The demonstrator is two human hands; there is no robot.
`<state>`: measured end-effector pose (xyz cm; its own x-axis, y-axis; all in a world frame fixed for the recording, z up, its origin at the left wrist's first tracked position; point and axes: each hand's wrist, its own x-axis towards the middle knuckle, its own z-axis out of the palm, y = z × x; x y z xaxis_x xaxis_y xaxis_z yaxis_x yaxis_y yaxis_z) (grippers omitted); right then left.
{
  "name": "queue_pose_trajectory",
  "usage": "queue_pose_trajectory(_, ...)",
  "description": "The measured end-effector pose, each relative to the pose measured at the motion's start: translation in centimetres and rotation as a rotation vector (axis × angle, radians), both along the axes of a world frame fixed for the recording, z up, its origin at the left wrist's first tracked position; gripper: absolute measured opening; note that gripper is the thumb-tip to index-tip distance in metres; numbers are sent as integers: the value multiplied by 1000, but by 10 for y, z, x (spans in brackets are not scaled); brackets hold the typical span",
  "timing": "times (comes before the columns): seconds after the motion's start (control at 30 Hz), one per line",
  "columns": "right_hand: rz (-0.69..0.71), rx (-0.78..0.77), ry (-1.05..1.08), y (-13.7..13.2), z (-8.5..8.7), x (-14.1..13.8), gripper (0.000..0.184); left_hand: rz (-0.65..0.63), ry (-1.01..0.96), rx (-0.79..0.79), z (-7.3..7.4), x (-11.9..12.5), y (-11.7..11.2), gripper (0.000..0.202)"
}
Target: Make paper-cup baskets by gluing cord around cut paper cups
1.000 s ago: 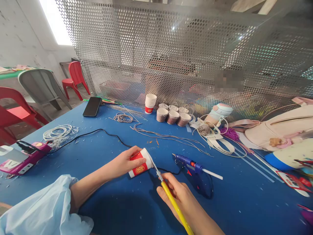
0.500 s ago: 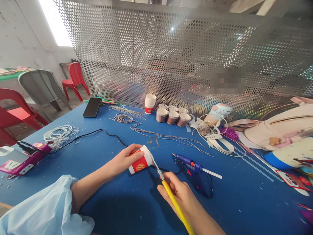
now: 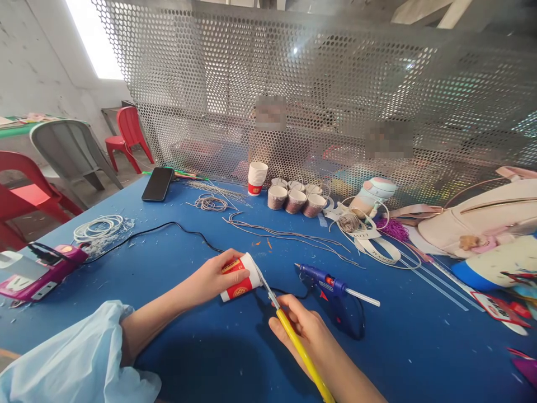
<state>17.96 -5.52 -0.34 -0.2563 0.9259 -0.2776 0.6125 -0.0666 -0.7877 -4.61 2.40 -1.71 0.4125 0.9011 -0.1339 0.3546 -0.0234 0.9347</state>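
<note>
Lower centre of frame: red-and-white paper cup point(image 3: 244, 286) lying tilted between the hands, left hand point(image 3: 215, 275) clasping its side, right hand point(image 3: 301, 323) curled round yellow-handled tool point(image 3: 294, 340), metal tip at cup's near-right end.

The left forearm point(image 3: 161, 314) reaches in from the lower left, bare below a bunched light blue sleeve point(image 3: 75, 352), with the wrist almost straight. The left hand point(image 3: 216, 274) is closed in a grip, back upward, fingers point(image 3: 229, 256) curled over and thumb point(image 3: 237, 276) extended to the right. The right forearm point(image 3: 350, 372) slants up from the bottom edge, bare where visible. The right hand point(image 3: 300, 322) sits lower, near the left but apart, its fingers bent in a grip.
</note>
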Motion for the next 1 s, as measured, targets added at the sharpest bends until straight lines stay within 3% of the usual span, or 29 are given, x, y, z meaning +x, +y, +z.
queue_pose_trajectory(0.27, 8, -3, 11, 0, -4, 1, 25, 30, 80, 40, 1, 0, 0, 48)
queue_pose_trajectory(0.63, 5, 43, -79, 0, 1, 0, 27, 57, 323, 220, 4, 7, -7, 46)
queue_pose_trajectory(0.8, 38, 0, -55, 0, 2, -1, 29, 83, 222, 178, 2, 6, -5, 48)
queue_pose_trajectory(0.93, 41, 10, -35, -1, 3, -1, 27, 176, 36, 27, 0, 4, 0, 57)
queue_pose_trajectory(1.0, 29, 25, -34, -1, 3, -1, 25, 158, 5, -43, 1, 3, 2, 56)
